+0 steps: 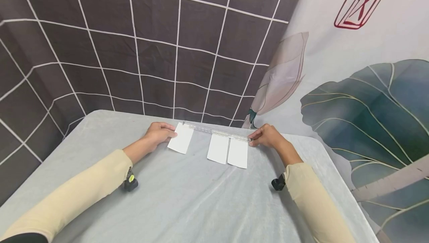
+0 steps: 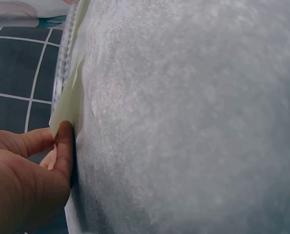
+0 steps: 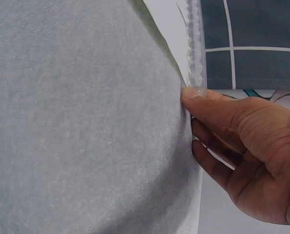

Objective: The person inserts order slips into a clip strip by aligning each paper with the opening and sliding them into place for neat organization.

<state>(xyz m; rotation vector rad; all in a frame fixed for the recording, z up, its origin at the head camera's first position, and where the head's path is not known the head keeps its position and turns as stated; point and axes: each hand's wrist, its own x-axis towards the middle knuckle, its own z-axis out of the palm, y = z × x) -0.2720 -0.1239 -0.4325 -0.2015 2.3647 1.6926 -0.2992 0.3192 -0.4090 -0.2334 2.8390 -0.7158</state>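
A long clear plastic strip (image 1: pixel 203 129) with a bumpy edge lies near the far side of the table, slanting down to the right. Three white paper cards extend from it toward me. My left hand (image 1: pixel 158 136) pinches the left edge of the leftmost card (image 1: pixel 181 139) between thumb and fingers; that card is tilted. The middle card (image 1: pixel 218 149) and the right card (image 1: pixel 237 154) sit side by side with a narrow gap. At the strip's right end, my right hand (image 1: pixel 268 138) pinches it, thumb on top in the right wrist view, beside a white card (image 3: pixel 171 34).
Pale grey cloth (image 1: pixel 187 198) covers the table, with soft wrinkles. Behind the far edge hangs a dark curtain (image 1: pixel 154 60) with white grid lines. A white cloth with painted leaves (image 1: pixel 375 105) hangs at the right. Each wrist wears a small black camera (image 1: pixel 131 183).
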